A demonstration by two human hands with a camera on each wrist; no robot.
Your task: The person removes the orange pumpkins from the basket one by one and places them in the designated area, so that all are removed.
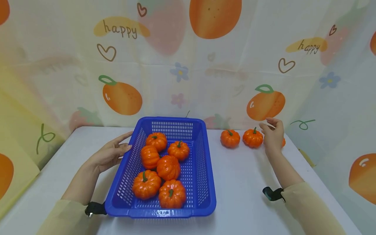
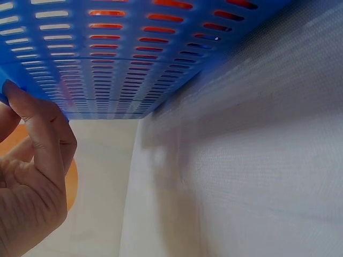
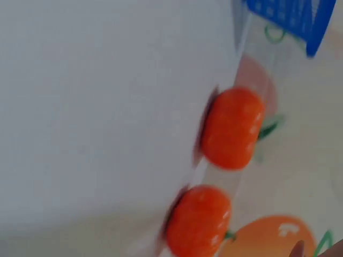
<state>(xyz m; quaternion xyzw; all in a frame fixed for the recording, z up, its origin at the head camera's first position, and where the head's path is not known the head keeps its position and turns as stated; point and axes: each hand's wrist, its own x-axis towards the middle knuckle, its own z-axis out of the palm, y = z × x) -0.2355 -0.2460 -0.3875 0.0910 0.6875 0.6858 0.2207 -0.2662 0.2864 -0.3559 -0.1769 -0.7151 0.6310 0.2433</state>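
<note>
A blue plastic basket (image 1: pixel 212 182) with slotted walls stands on the table, holding several small orange pumpkins (image 1: pixel 147 184) with green stems. At its left side, my left hand (image 1: pixel 109 154) rests its fingertips against the rim; in the left wrist view the hand (image 2: pixel 37 160) is beside the slotted wall (image 2: pixel 107 69). My right hand (image 1: pixel 274 134) hovers at the back right, thumb and fingers apart with nothing between them. It partly hides one pumpkin (image 1: pixel 283 142). Just left of it sit two more, a nearer pumpkin (image 1: pixel 252 138) and a farther pumpkin (image 1: pixel 230 138).
The white table (image 1: pixel 235 189) ends at the back against a fruit-printed cloth (image 1: pixel 205 85), which also hangs along both sides. Dark straps circle both wrists, the right strap (image 1: pixel 273 194) having a loose end.
</note>
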